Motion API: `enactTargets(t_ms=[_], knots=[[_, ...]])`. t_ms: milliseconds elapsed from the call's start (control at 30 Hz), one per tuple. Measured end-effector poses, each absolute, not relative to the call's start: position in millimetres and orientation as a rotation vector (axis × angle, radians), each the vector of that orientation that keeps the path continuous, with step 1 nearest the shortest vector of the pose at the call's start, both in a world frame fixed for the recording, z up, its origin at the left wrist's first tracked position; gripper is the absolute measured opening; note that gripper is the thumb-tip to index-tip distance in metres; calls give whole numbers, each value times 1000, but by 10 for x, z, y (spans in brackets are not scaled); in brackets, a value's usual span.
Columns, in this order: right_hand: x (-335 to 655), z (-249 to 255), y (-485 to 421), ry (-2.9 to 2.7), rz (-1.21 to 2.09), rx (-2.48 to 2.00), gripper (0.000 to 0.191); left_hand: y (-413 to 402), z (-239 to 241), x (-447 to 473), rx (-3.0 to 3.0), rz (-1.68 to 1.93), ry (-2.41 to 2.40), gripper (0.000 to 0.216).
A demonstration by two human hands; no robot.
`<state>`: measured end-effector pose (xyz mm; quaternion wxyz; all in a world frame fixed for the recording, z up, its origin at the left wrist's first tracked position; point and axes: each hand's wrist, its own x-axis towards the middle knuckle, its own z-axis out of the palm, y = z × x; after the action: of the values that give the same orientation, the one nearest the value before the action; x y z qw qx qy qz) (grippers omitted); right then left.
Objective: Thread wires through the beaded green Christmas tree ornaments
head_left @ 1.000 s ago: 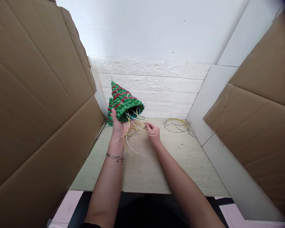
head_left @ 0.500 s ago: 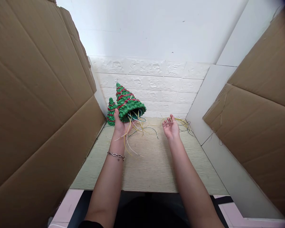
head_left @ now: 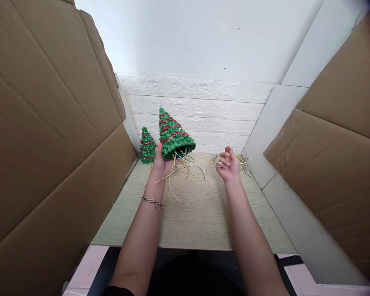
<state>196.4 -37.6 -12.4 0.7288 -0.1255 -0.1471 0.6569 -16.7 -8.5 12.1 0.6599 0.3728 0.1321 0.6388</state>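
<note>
Since one second ago, the right hand (head_left: 230, 166) has moved away from the open base of the green beaded cone tree with red garland bands (head_left: 175, 137). It is now well apart to the right, fingers pinched on a thin pale strand (head_left: 244, 163), which appears drawn clear of the bundle. The left hand (head_left: 161, 163) grips the tree's lower rim above the light wooden tabletop (head_left: 200, 218), apex tilted up-left. Loose yellow and white strands (head_left: 172, 181) hang from its hollow base. A smaller green beaded tree (head_left: 147, 146) is now exposed behind.
</note>
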Motion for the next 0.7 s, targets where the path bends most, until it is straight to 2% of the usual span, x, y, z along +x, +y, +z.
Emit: enactTargets(t_ms=[267, 433, 567, 700], knots=[[1873, -107, -427, -662, 1516, -532, 17, -66, 88, -169, 846, 1413, 289, 54], [1803, -126, -393, -718, 1408, -564, 8, -55, 75, -173, 835, 1402, 282, 55], [1820, -108, -369, -572, 1337, -544, 12, -66, 83, -170, 830, 1398, 289, 55], [1928, -74, -367, -336, 1256, -379, 29, -58, 76, -172, 836, 1398, 282, 54]])
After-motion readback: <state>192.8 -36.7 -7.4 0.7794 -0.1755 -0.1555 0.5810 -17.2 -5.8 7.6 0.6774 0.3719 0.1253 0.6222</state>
